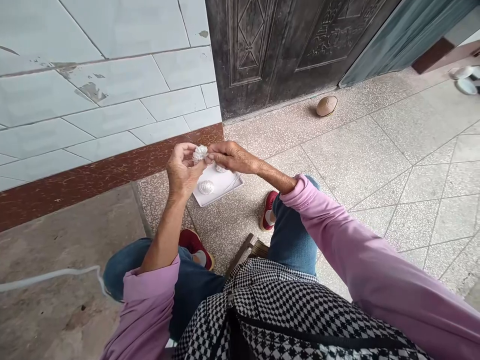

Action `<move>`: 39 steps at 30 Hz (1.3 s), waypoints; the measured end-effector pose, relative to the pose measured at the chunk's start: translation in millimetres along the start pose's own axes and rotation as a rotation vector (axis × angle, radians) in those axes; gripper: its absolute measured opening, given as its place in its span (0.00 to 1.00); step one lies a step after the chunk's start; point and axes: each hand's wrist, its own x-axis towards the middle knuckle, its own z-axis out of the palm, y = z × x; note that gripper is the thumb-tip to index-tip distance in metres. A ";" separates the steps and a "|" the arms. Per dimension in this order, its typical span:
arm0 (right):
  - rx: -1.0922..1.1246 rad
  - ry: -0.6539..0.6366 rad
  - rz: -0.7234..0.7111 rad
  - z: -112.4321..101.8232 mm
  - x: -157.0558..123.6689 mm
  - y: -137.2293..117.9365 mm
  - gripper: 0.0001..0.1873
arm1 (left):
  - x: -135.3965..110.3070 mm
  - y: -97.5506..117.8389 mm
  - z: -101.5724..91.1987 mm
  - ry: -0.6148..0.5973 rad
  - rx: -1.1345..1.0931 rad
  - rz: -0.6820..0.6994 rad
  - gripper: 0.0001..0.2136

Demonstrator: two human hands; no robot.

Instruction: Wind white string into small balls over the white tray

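Between my two hands is a small white ruffled piece (200, 153) that looks like crocheted yarn. My left hand (182, 167) has its fingers and thumb curled around its left side. The fingertips of my right hand (234, 157) pinch its right edge; whether a hook or needle is between them is too small to tell. Below the hands, a shallow white box lid (225, 189) lies on the floor. In it sits a ball of white yarn (206, 187), and another white piece (220, 169) shows partly behind my right hand.
A tiled wall (112, 120) and a dark carved door (255, 60) stand ahead. On the floor by the door rests a ball (327, 106). My knees and red shoes (268, 210) flank the box lid. A pale hose or cord (56, 274) runs at lower left.
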 end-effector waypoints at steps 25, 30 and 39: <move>-0.355 -0.011 0.211 -47.5 -7.5 16.4 0.11 | -2.5 30.6 -14.4 -0.047 -0.199 -0.112 0.27; -0.175 -0.081 0.196 -58.0 -19.8 14.2 0.23 | 0.8 29.2 -20.0 0.058 -0.199 -0.082 0.25; 0.041 0.105 0.062 1.9 4.9 30.5 0.09 | 0.6 18.9 -3.9 -0.041 -0.266 -0.153 0.27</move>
